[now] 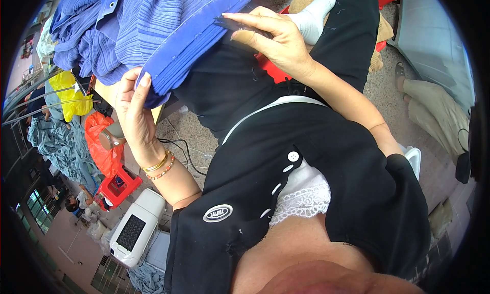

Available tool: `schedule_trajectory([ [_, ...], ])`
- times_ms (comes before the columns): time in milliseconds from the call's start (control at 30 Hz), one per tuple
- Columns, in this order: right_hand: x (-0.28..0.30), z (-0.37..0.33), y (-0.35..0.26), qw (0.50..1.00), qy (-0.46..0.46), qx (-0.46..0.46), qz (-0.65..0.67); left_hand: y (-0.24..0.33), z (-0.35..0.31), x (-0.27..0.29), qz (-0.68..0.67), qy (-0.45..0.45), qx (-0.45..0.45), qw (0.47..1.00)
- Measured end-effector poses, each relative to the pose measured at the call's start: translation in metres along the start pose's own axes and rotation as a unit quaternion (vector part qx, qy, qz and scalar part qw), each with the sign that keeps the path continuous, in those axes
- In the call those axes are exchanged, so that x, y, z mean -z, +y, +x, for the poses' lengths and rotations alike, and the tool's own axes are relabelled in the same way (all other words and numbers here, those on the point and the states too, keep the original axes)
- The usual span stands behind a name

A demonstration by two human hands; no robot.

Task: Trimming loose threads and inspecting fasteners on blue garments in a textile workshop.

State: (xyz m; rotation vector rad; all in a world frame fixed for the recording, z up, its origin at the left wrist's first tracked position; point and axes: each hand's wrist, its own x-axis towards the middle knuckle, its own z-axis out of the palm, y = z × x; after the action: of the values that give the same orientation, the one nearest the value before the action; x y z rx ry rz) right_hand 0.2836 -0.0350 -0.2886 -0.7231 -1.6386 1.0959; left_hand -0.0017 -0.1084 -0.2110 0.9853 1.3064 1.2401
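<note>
Garment [153,28], blue-violet and ribbed, fills the upper left of the frame, and its smooth band [191,34] has its long axis slanting from the left hand up toward the top edge of the picture. The left hand [135,112] is the nearer to the band's lower end, pinching the corner there between thumb and fingers. The right hand [286,43] lies off the band's right side, near the top centre, thumb and fingers closed about a small dark tool [242,26]; its tip points left at the cloth edge, though whether they touch I cannot tell. From that grip, the garment lies to the left. The band looks flat and plain, with pale specks along it; below it the ribbed cloth hangs in narrow parallel folds, beside the black trousers [219,77].
</note>
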Motion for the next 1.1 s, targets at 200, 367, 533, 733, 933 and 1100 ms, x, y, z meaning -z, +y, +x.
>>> schedule_trajectory([
  [200,-0.005,0.001,0.003,1.000,0.021,0.012,0.012,-0.002,0.000,0.002,0.000,-0.007,-0.006,1.000],
  [367,-0.004,0.001,0.001,0.999,0.026,0.001,0.040,-0.003,0.000,0.002,-0.002,-0.002,-0.012,1.000],
  [533,-0.003,0.002,-0.001,0.999,0.013,-0.002,0.035,-0.003,0.001,0.002,-0.004,-0.009,-0.010,1.000],
  [733,-0.005,0.003,-0.007,0.998,0.018,-0.041,0.034,-0.003,0.000,0.004,-0.010,-0.025,-0.015,1.000],
  [933,-0.003,0.001,-0.007,0.998,0.002,-0.046,0.031,-0.006,-0.001,0.004,-0.012,-0.016,-0.018,1.000],
  [1100,-0.004,0.002,-0.005,0.999,0.017,-0.037,0.013,-0.005,-0.004,-0.002,-0.009,-0.008,-0.031,0.999],
])
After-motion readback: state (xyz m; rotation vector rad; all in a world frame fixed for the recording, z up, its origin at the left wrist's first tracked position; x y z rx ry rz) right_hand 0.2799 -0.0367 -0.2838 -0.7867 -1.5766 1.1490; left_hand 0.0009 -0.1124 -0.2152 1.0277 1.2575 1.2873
